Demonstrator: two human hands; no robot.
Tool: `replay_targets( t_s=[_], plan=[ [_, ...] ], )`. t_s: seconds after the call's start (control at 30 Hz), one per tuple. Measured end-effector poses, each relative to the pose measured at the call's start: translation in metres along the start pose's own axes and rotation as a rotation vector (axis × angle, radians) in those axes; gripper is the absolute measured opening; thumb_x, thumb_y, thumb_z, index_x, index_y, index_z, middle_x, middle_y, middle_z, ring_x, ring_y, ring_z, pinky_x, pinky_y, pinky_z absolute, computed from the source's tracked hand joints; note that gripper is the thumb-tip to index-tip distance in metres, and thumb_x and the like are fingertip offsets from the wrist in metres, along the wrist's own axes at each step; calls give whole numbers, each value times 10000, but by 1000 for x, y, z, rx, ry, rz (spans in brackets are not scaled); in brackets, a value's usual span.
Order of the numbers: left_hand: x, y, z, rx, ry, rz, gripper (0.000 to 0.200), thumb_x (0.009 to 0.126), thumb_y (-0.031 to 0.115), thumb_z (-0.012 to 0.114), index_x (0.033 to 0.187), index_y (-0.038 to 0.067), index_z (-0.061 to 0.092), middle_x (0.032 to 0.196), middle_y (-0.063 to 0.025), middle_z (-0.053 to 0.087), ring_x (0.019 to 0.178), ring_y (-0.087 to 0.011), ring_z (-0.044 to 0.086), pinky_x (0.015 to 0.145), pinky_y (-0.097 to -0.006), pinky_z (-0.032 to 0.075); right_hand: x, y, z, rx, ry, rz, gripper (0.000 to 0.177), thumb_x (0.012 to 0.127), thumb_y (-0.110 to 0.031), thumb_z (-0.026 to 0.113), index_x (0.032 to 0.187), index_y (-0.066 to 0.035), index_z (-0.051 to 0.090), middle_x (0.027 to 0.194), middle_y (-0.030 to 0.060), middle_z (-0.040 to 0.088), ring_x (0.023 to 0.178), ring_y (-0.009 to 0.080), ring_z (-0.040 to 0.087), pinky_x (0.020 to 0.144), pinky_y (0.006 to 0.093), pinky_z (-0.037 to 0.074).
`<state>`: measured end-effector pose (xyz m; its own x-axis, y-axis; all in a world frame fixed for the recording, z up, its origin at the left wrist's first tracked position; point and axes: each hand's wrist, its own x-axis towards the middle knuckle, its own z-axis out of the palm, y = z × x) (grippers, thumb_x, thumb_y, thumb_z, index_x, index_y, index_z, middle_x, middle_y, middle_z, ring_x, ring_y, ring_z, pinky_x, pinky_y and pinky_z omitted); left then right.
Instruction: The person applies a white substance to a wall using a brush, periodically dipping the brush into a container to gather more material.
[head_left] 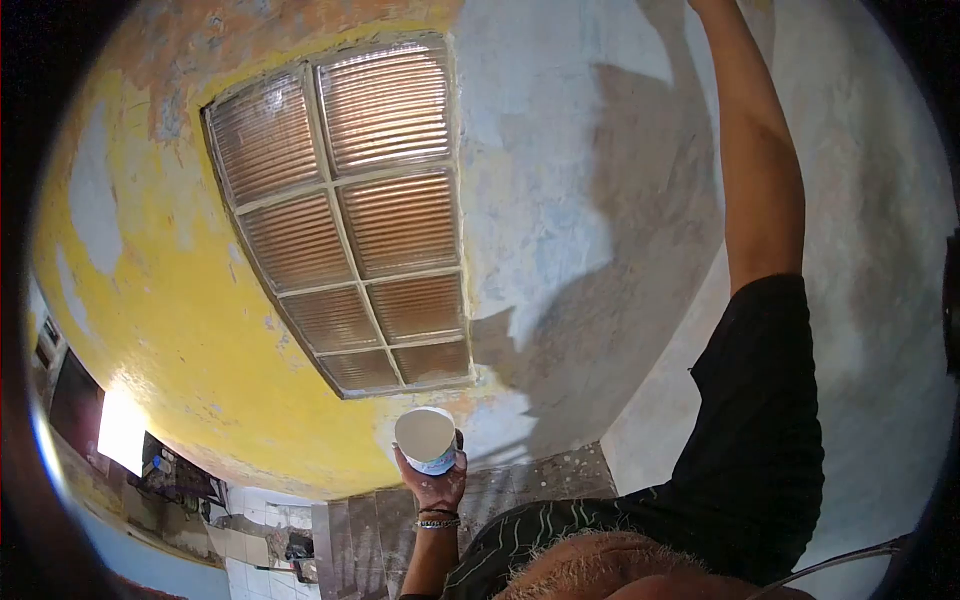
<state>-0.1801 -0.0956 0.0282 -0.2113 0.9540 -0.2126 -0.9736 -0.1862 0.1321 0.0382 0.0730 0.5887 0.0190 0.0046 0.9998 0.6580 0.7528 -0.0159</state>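
The white tub (436, 464) with a blue pattern on its side is in the left hand (437, 488), whose fingers are wrapped around its lower part. Its round mouth faces up toward the camera; whether the pale inside is filling or bare wall, I cannot tell. A bracelet (437, 523) circles the wrist below. In this view the tub sits just under the window's lower edge, near its right corner; how far it stands off the wall cannot be judged.

The right arm (762, 190) reaches up past the top of the view, so I cannot tell whether that hand is open or gripping anything. Its black sleeve (755, 400) overlaps the side wall (870, 400).

The window (400, 225) has eight ribbed panes in a pale frame. From its right edge to the room's corner runs a broad stretch of patchy blue-grey wall (540, 180), crossed by a large shadow (645, 180). Left of the window, yellow paint (170, 300) is worn through in pale patches.

Along the wall's foot lies a dark, speckled floor (560, 482). Farther left are white tiles (245, 578), a dark jumble of objects (180, 480) and a glaring bright patch (121, 430).
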Motion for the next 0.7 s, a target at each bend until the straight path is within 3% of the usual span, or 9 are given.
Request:
replay_targets(
  t_s=[0.1, 0.13, 0.2, 0.33, 0.43, 0.53, 0.6, 0.63, 0.7],
  plan=[
    [0, 5, 0, 18, 36, -3, 621, 788, 619, 444, 1181, 140, 478, 1053, -96, 565, 884, -290, 577, 516, -328, 521, -46, 1, 32, 360, 198, -239, 179, 726, -190, 624, 684, -18, 603, 526, 62, 558, 435, 145, 510, 444, 309, 413],
    [1, 6, 0, 21, 36, -11, 621, 788, 619, 444, 1181, 140, 478, 1053, -96, 565, 884, -290, 577, 516, -328, 521, -57, 21, 39, 352, 197, -237, 179, 726, -190, 624, 684, -18, 603, 526, 62, 558, 435, 145, 510, 444, 309, 413],
    [4, 9, -2, -3, 26, -3, 626, 790, 620, 440, 1178, 131, 478, 1046, -96, 567, 884, -288, 574, 520, -324, 514, -81, 67, 55, -154, 89, -583, 136, 766, -152, 639, 759, -22, 600, 589, 43, 562, 505, 114, 506, 482, 298, 421],
    [-5, 12, 9, 43, 22, 20, 629, 794, 622, 433, 1175, 124, 478, 1037, -95, 569, 881, -287, 574, 531, -326, 515, -185, 61, 45, 31, -4, -454, 130, 724, -113, 659, 832, -56, 618, 700, 83, 591, 594, 194, 591, 549, 301, 471],
    [-14, 16, 17, 110, -17, 109, 497, 818, 490, 480, 1123, 99, 501, 999, -112, 570, 888, -291, 570, 640, -337, 542, -236, 31, 22, 109, -142, -347, 112, 733, -104, 645, 823, -45, 613, 688, 89, 588, 580, 183, 585, 536, 291, 466],
    [-18, 23, 13, 123, -14, 74, 484, 825, 486, 469, 1105, 94, 507, 998, -111, 570, 881, -283, 573, 623, -332, 543, -232, 11, 4, 224, -309, -217, 124, 757, -161, 640, 802, -50, 611, 675, 103, 595, 592, 177, 601, 560, 270, 486],
    [-13, 28, 0, 52, -37, -31, 500, 825, 507, 462, 1093, 88, 514, 984, -106, 576, 855, -270, 581, 596, -327, 545, -213, 5, 2, 239, -683, 0, 155, 818, -166, 618, 747, -29, 608, 600, 26, 561, 530, 81, 520, 491, 228, 427],
    [-16, 28, 1, 47, -37, -32, 500, 825, 507, 462, 1093, 88, 514, 984, -106, 576, 855, -270, 581, 596, -327, 545, -202, -1, 6, 326, -747, 165, 223, 835, -210, 621, 710, -27, 604, 547, -10, 528, 540, 53, 509, 471, 218, 408],
    [-21, 26, 6, 33, 13, 12, 531, 817, 542, 463, 1087, 89, 519, 961, -103, 585, 817, -268, 590, 569, -325, 545, -179, -1, 23, 368, -698, 73, 238, 830, -228, 629, 705, -27, 600, 548, -14, 524, 539, 55, 510, 471, 219, 405]
  ],
)
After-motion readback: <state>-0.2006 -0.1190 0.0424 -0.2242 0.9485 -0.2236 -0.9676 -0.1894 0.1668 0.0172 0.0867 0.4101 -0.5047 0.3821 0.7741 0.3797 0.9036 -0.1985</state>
